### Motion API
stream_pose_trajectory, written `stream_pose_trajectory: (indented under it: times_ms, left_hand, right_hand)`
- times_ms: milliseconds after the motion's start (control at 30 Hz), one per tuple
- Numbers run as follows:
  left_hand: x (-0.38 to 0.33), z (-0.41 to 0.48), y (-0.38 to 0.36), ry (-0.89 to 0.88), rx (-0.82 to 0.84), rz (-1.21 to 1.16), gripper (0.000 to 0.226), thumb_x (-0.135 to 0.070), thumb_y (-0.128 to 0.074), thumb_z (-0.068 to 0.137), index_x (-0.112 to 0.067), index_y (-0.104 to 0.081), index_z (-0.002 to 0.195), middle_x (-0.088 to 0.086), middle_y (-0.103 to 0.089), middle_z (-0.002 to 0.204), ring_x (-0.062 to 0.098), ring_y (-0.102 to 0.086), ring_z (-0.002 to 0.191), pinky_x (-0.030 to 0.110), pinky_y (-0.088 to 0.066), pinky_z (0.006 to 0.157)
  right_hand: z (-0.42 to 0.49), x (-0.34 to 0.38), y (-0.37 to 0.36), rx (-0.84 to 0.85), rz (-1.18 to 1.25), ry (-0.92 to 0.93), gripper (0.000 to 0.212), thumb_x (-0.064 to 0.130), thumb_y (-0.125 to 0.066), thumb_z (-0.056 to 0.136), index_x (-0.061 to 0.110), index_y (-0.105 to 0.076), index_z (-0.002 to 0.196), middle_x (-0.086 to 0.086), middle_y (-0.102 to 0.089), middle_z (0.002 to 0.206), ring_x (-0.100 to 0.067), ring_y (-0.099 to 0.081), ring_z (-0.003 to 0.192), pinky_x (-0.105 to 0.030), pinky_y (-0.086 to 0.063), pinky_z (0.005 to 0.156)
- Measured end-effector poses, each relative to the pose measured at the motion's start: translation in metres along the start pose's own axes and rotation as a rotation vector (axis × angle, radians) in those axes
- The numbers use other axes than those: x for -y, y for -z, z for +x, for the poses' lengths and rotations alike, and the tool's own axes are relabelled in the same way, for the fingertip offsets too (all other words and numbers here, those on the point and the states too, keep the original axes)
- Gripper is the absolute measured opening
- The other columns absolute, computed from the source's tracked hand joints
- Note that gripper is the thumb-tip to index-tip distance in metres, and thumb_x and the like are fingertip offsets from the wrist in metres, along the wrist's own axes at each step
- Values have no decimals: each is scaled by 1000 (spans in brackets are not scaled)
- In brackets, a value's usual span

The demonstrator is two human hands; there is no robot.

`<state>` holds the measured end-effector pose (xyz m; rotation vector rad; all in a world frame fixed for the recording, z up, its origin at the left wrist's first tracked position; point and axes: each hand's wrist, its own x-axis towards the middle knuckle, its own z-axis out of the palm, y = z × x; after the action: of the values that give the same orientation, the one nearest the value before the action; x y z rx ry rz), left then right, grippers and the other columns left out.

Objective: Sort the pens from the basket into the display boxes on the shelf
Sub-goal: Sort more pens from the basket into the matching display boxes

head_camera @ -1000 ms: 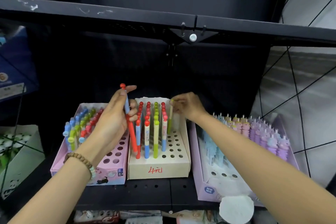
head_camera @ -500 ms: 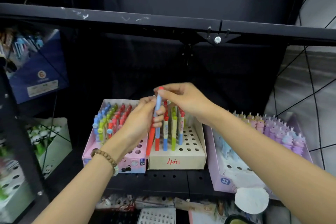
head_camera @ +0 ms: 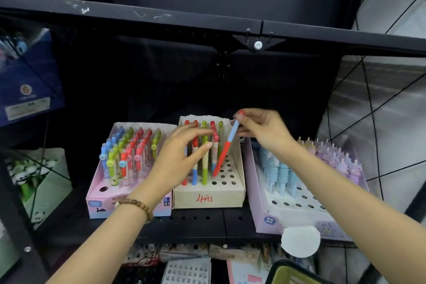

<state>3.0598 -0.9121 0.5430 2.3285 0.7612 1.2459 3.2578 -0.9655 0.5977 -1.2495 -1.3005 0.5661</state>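
Head view showed the right hand (head_camera: 265,131) pinching the blue upper end of a red-and-blue pen (head_camera: 224,157) between thumb and fingers. The pen leaned to the left. Its red lower end met the perforated top of the beige display box (head_camera: 207,198) among the holes, and whether it sat inside one could not be told. That box stood in the middle of the black shelf (head_camera: 196,226), with upright pens (head_camera: 204,168) filling its left rows. The left hand (head_camera: 182,161), a bead bracelet (head_camera: 136,206) on its wrist, hovered in front of those pens with fingers loosely spread, grasping nothing. A pink display box (head_camera: 99,207) of coloured pens stood touching the beige one on its left. A lilac display box (head_camera: 272,219) stood just beside it on the right.
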Motion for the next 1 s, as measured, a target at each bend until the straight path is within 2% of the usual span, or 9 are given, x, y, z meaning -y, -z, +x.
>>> stream_pose_trajectory:
  times_ms: [100,267,367,467,600,733,833,933,1000]
  left_hand:
    - [10,-3,0,-35,25,66,32,-38,-55,90,-40,-53,122,-27,-45,124,-7,-32,125,22,-22,110]
    - [15,-4,-2,-58,39,97,45,-53,-46,86,-35,-55,126,-24,-46,128,-7,-32,126,1,-15,100]
    - [14,-5,-3,-59,44,95,51,-60,-42,83,-36,-54,126,-25,-45,127,-7,-32,126,4,-15,100]
    - [13,-5,-5,-54,47,111,56,-63,-41,82,-34,-53,129,-24,-44,127,-7,-31,125,9,-17,102]
    - [12,-6,-6,-49,55,129,67,-65,-42,80,-26,-50,134,-14,-47,134,-4,-30,126,19,-20,106]
    - [1,-8,-1,-22,83,130,67,-61,-43,80,-24,-48,136,-7,-44,143,5,-29,135,28,-20,113]
    - [-18,-25,3,-47,48,182,62,-57,-44,84,-26,-45,137,-11,-35,146,9,-17,143,29,-11,116]
    - [-46,-63,-11,-130,34,17,40,-57,-45,91,-39,-49,127,-25,-41,138,-6,-26,134,9,-16,109]
    - [-64,-99,-42,-73,195,-179,34,-60,-46,89,-45,-54,118,-30,-52,126,-12,-41,122,2,-28,97]
  right_hand:
    - [3,-13,-10,26,-50,10,7,9,-61,90,11,-67,91,-5,-70,83,-6,-68,67,-14,-53,61]
    - [1,-24,-23,138,-199,16,5,17,-67,86,19,-70,90,3,-71,76,-11,-67,66,-24,-58,67]
    - [0,-22,-23,108,-214,17,12,19,-71,83,12,-71,93,-5,-71,83,-17,-68,71,-30,-60,72]
    - [-6,-19,-26,92,-205,4,17,16,-72,82,7,-72,96,-11,-72,87,-15,-68,71,-26,-59,70]
    - [-20,-20,-41,3,-219,93,21,12,-75,79,6,-73,99,2,-69,73,0,-65,62,-13,-52,60]
    - [-39,-26,-41,3,-282,13,46,14,-75,79,13,-62,123,-7,-71,76,-13,-68,77,-27,-54,84]
    - [-62,-19,-25,-5,-193,-109,58,16,-71,84,12,-47,136,-14,-70,102,-20,-65,99,-38,-49,97]
    - [-107,-6,22,-12,-125,-142,33,23,-67,87,17,-61,119,-6,-68,110,-14,-66,98,-28,-55,88]
    - [-163,-12,60,107,-97,-250,19,26,-65,87,20,-67,106,-3,-73,100,-13,-70,88,-20,-56,75]
